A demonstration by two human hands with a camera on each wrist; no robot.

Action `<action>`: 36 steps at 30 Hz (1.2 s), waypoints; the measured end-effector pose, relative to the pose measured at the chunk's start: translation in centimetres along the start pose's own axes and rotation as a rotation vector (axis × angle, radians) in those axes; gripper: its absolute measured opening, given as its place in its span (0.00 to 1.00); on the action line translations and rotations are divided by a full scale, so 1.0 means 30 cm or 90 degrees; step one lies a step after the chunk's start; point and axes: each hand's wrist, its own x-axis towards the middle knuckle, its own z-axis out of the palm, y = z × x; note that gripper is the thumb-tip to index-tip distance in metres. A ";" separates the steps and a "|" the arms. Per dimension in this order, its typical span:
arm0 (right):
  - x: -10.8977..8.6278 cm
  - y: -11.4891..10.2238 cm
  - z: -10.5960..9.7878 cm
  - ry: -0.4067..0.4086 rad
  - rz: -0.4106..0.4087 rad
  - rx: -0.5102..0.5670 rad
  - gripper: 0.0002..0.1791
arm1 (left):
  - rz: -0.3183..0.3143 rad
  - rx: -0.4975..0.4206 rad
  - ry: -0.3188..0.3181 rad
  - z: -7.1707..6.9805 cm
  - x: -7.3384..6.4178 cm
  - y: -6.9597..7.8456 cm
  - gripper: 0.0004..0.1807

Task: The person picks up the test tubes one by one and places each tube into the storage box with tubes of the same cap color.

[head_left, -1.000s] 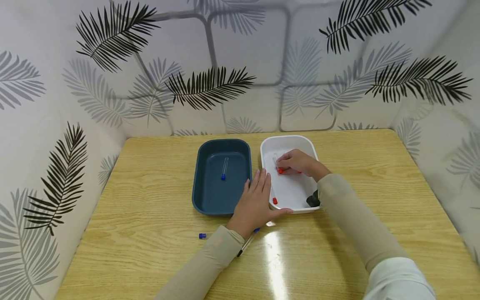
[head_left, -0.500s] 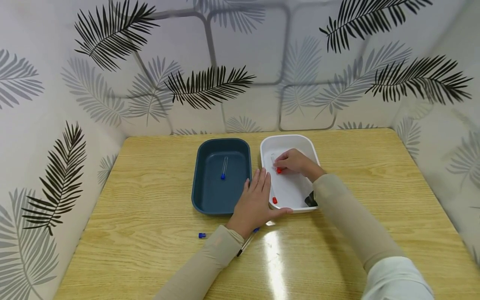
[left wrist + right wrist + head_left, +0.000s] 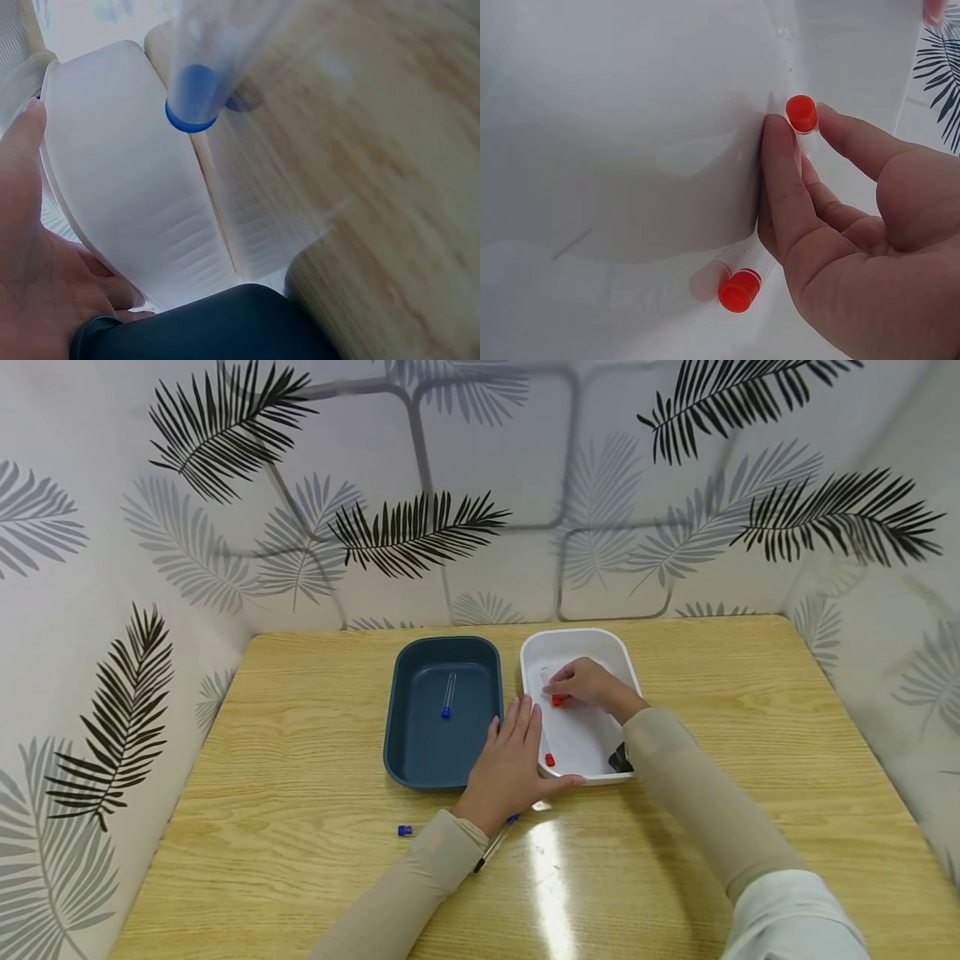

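My right hand (image 3: 592,681) reaches into the white bin (image 3: 577,643). Its thumb and index finger pinch a clear test tube with a red cap (image 3: 802,112). Below those fingers, in the right wrist view, lies another red-capped test tube (image 3: 739,291). One more red-capped tube (image 3: 550,760) lies along the bin's left wall. My left hand (image 3: 506,768) rests on the white bin's near-left corner, with straight fingers along the left rim and the thumb (image 3: 22,142) at the front rim. It overlaps the edge of the dark blue bin (image 3: 420,760).
A blue-capped test tube (image 3: 447,702) lies in the dark blue bin. On the wooden table (image 3: 285,735), a blue cap (image 3: 405,831) shows beside my left sleeve. A slim piece with blue and black ends (image 3: 491,852) lies right of that sleeve. A patterned wall stands behind.
My right hand has shifted slightly left with the pinched test tube. A red cap that showed to its right is now hidden in the head view. My left hand stays in place.
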 end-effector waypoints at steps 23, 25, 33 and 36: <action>-0.007 -0.008 0.000 0.000 0.003 -0.012 0.16 | 0.000 -0.005 0.017 -0.001 0.000 0.003 0.65; -0.008 -0.008 0.000 -0.002 0.001 -0.015 0.16 | 0.001 -0.007 0.018 -0.001 0.000 0.003 0.65; -0.009 -0.009 0.002 -0.010 -0.009 0.009 0.15 | -0.002 -0.004 0.007 -0.002 0.000 0.002 0.65; -0.009 -0.011 0.002 -0.012 -0.009 0.010 0.15 | -0.003 -0.004 0.004 -0.004 -0.001 0.003 0.65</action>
